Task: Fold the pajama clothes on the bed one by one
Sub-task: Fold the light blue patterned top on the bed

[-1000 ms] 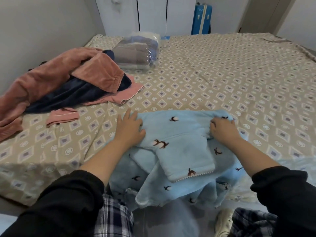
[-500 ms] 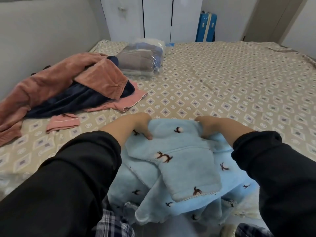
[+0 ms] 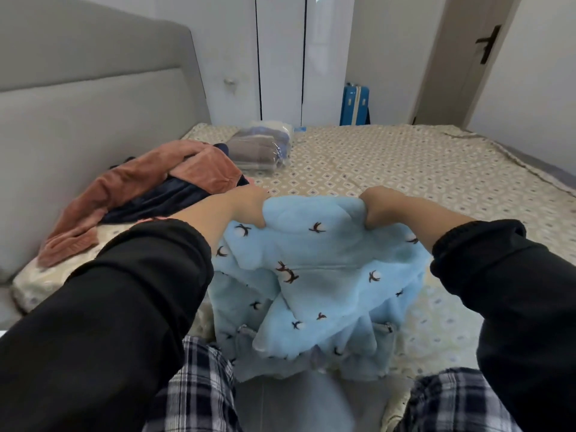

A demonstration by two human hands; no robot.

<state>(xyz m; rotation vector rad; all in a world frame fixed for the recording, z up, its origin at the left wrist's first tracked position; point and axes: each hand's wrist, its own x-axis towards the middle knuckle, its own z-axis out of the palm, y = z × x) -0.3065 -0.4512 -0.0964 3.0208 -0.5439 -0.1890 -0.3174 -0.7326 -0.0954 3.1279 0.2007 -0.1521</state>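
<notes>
Your left hand [image 3: 249, 208] and right hand [image 3: 377, 207] each pinch an upper corner of the light-blue fleece pajama [image 3: 314, 275], which droops soft and floppy below them over the edge of the bed [image 3: 405, 163]; it looks light, so hold near the folded corners

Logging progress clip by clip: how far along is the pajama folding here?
Done: apart from a bagged bundle, nothing folded shows on the bed. In hand: the left hand and right hand grip the blue pajama by its upper edge, lifted and partly doubled over. Left: the pink clothes and navy clothes lie heaped near the headboard, unfolded.
</notes>
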